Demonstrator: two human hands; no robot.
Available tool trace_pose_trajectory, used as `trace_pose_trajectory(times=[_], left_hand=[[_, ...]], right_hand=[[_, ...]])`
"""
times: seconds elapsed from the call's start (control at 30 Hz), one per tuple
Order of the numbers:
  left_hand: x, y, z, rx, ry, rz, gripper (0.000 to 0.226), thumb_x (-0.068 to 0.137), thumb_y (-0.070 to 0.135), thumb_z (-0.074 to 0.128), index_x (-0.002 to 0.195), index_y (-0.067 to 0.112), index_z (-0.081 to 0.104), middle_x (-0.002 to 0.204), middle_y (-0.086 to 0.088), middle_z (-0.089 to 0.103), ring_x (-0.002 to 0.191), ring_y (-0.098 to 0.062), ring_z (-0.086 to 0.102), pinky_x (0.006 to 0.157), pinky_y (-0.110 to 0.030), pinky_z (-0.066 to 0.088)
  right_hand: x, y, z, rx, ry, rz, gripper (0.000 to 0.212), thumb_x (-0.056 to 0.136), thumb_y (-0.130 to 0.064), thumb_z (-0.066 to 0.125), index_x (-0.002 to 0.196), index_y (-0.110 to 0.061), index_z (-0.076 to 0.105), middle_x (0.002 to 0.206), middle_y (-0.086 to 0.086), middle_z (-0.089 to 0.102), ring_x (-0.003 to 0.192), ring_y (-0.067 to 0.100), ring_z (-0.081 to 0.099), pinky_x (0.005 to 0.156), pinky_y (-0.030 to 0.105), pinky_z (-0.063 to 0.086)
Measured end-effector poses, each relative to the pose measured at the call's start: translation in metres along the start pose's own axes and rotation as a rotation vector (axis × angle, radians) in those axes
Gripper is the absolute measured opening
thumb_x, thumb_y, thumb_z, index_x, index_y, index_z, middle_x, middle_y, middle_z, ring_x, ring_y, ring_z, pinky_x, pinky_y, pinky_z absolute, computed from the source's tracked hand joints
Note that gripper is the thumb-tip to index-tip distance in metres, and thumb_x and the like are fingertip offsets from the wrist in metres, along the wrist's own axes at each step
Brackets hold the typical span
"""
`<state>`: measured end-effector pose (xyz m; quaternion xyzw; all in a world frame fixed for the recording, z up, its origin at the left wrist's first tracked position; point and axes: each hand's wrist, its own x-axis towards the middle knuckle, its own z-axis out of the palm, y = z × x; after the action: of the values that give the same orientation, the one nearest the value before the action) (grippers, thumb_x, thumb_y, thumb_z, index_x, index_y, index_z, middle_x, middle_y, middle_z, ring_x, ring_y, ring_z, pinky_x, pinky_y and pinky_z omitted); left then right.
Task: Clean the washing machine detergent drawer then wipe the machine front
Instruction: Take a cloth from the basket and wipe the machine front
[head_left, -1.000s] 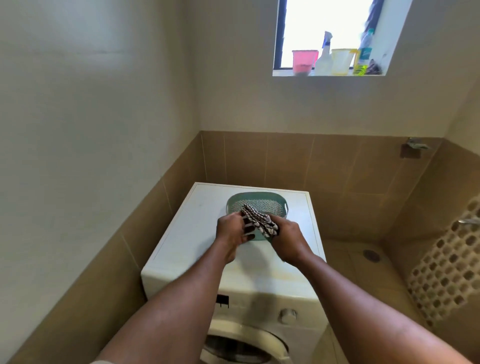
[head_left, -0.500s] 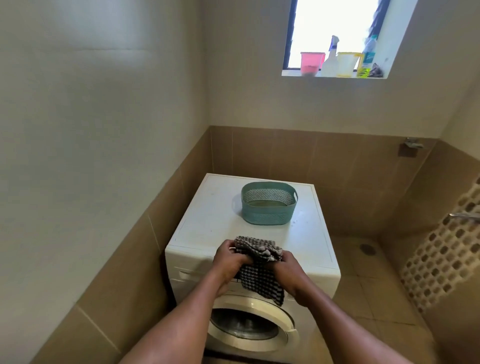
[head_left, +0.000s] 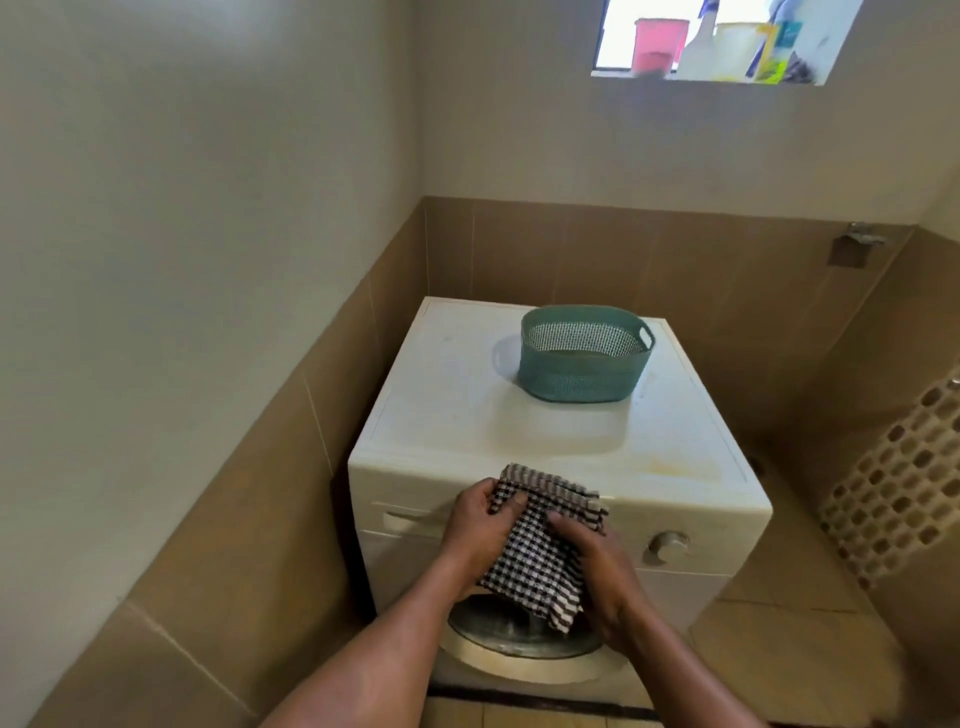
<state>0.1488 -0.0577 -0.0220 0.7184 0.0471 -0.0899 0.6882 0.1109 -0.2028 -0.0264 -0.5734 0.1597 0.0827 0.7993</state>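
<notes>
A white front-loading washing machine (head_left: 561, 447) stands in a tiled corner. Its detergent drawer (head_left: 408, 519) sits shut at the upper left of the front panel, and a round dial (head_left: 669, 545) is at the upper right. I hold a black-and-white checked cloth (head_left: 540, 551) in front of the panel, above the round door (head_left: 498, 639). My left hand (head_left: 483, 525) pinches the cloth's upper left edge. The cloth's right side is gripped by my right hand (head_left: 597, 566). The cloth hangs unfolded and hides the middle of the panel.
A teal perforated plastic basket (head_left: 582, 384) sits on the machine's top near the back. Tiled walls close in at left and behind. A window ledge (head_left: 706, 78) high up holds a pink tub, a spray bottle and other containers. A tap (head_left: 860, 239) sticks out at the right wall.
Both hands brought the cloth from above the basket down and toward me, to the front panel. The cloth went from bunched to spread open. The view tilted downward.
</notes>
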Motion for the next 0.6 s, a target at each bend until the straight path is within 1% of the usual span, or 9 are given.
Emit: trace_pose_trajectory(times=[0.07,0.13,0.23,0.33,0.4,0.43,0.47,0.53,0.6], left_hand=[[0.010,-0.024,0.006,0.024,0.009,0.064,0.018,0.097,0.025,0.062,0.110,0.013,0.068,0.105,-0.003,0.075,0.099,-0.020,0.071,0.092,-0.047,0.057],[0.019,-0.055,0.012,0.017,0.012,0.111,0.023,0.097,0.028,0.061,0.113,0.013,0.068,0.106,-0.003,0.075,0.099,-0.020,0.072,0.091,-0.049,0.057],[0.031,-0.091,0.015,0.020,-0.033,0.204,0.023,0.096,0.028,0.062,0.110,0.011,0.070,0.104,-0.005,0.076,0.097,-0.024,0.072,0.089,-0.050,0.058],[0.038,-0.120,0.012,0.065,-0.112,0.366,0.023,0.095,0.026,0.064,0.108,0.008,0.070,0.103,-0.008,0.076,0.097,-0.025,0.072,0.087,-0.046,0.059],[0.042,-0.134,0.009,0.110,-0.143,0.469,0.022,0.096,0.023,0.063,0.108,0.006,0.069,0.101,-0.009,0.075,0.094,-0.025,0.072,0.082,-0.041,0.060],[0.042,-0.143,0.007,0.130,-0.149,0.520,0.021,0.096,0.022,0.063,0.108,0.005,0.068,0.101,-0.009,0.075,0.093,-0.023,0.072,0.079,-0.038,0.061],[0.042,-0.153,0.006,0.143,-0.149,0.570,0.021,0.097,0.022,0.062,0.108,0.005,0.067,0.100,-0.008,0.074,0.092,-0.022,0.072,0.077,-0.035,0.061],[0.045,-0.173,0.003,0.156,-0.117,0.654,0.019,0.098,0.023,0.059,0.110,0.009,0.066,0.102,-0.005,0.073,0.092,-0.017,0.071,0.075,-0.031,0.060],[0.047,-0.192,0.001,0.155,-0.067,0.688,0.018,0.100,0.024,0.056,0.111,0.013,0.065,0.103,-0.004,0.073,0.093,-0.016,0.071,0.078,-0.035,0.061]], right_hand=[[0.016,0.023,-0.006,0.067,0.001,-0.062,0.038,0.089,-0.019,0.069,0.123,-0.005,0.062,0.114,0.022,0.071,0.104,0.042,0.069,0.092,0.063,0.052],[0.030,0.051,-0.018,0.132,-0.018,-0.120,0.041,0.088,-0.020,0.070,0.126,-0.005,0.061,0.119,0.023,0.068,0.108,0.042,0.067,0.094,0.062,0.051],[0.050,0.087,-0.041,0.203,-0.141,-0.180,0.046,0.086,-0.017,0.068,0.129,-0.003,0.060,0.128,0.026,0.062,0.117,0.043,0.061,0.100,0.060,0.048],[0.065,0.116,-0.070,0.239,-0.292,-0.223,0.046,0.086,-0.012,0.062,0.130,-0.002,0.059,0.130,0.025,0.061,0.118,0.039,0.060,0.100,0.052,0.049],[0.074,0.128,-0.082,0.165,-0.345,-0.280,0.051,0.084,-0.007,0.065,0.134,-0.003,0.054,0.133,0.025,0.058,0.122,0.042,0.056,0.102,0.056,0.047],[0.077,0.136,-0.085,0.113,-0.338,-0.319,0.053,0.082,-0.003,0.069,0.133,-0.004,0.054,0.132,0.024,0.059,0.121,0.043,0.057,0.099,0.055,0.049],[0.081,0.145,-0.088,0.051,-0.304,-0.373,0.051,0.080,-0.001,0.072,0.129,-0.005,0.056,0.128,0.021,0.063,0.118,0.041,0.060,0.094,0.052,0.053],[0.084,0.159,-0.087,-0.101,-0.179,-0.525,0.046,0.077,0.000,0.076,0.118,-0.009,0.060,0.116,0.014,0.069,0.110,0.036,0.066,0.084,0.043,0.058],[0.084,0.171,-0.083,-0.234,-0.040,-0.688,0.045,0.076,-0.003,0.079,0.115,-0.013,0.058,0.110,0.009,0.072,0.102,0.029,0.071,0.080,0.040,0.060]])
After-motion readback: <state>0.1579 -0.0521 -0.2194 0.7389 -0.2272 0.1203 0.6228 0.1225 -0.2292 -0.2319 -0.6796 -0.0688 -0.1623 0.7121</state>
